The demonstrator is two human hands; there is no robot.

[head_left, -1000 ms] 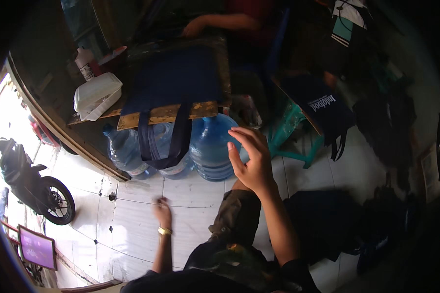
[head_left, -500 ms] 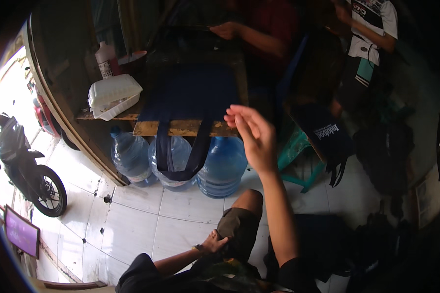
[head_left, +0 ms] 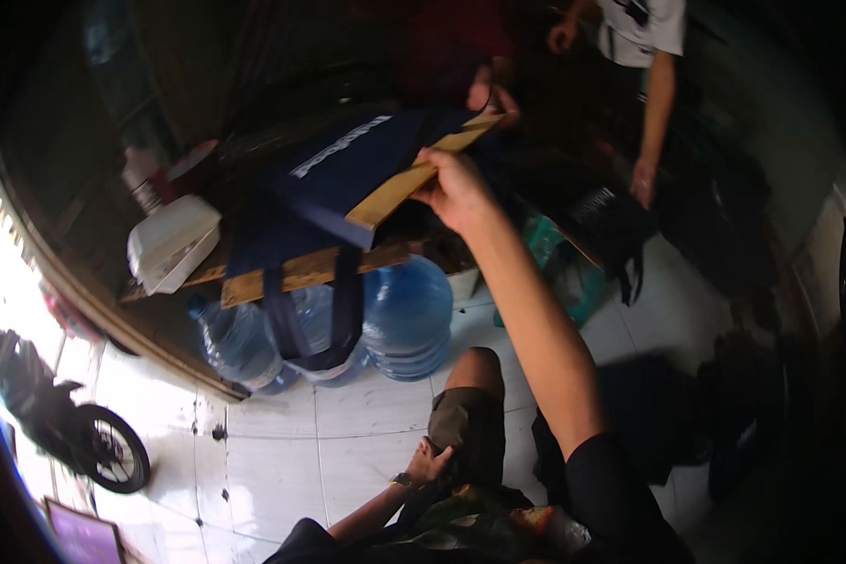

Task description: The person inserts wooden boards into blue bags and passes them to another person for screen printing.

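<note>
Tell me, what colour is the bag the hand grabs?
Dark navy blue bag with tan trim, seen in the head view.

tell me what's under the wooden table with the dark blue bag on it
Three large clear blue plastic water jugs stand on the white tiled floor beneath the table. The bag's hanging straps cover part of the middle one.
</note>
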